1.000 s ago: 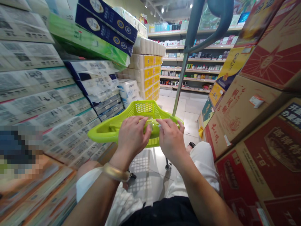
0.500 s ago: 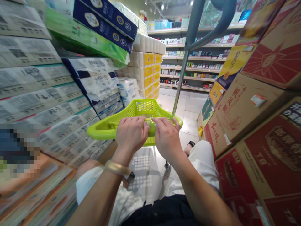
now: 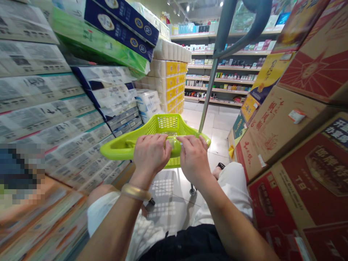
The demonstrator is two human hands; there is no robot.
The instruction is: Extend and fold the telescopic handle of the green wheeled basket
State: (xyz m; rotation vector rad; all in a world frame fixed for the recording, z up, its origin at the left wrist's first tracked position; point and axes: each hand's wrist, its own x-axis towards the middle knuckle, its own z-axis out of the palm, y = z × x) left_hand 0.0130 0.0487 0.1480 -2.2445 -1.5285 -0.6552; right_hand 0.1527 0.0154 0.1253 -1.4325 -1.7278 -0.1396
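A lime-green plastic shopping basket (image 3: 119,153) with perforated walls stands in front of me, its near rim toward my body. My left hand (image 3: 152,152) is wrapped over this near edge, left of the middle, with a gold-coloured bangle on the wrist. Close beside it, my right hand (image 3: 193,154) curls over the same edge further right. A small gap with a pale label separates the two hands. Just beyond my right hand a metal pole (image 3: 208,96) rises from the basket's right side to a grey handle (image 3: 244,40). My hands hide part of the basket's inside.
Stacked tissue packs (image 3: 49,112) line the left side, with a green pack (image 3: 98,43) jutting out above. Red and brown cartons (image 3: 272,127) are piled on the right. Tiled floor (image 3: 217,125) runs between them to stocked shelves (image 3: 225,67) at the back.
Hardly anything differs. Both hands keep their hold on the basket's edge, and the view has shifted only very slightly.
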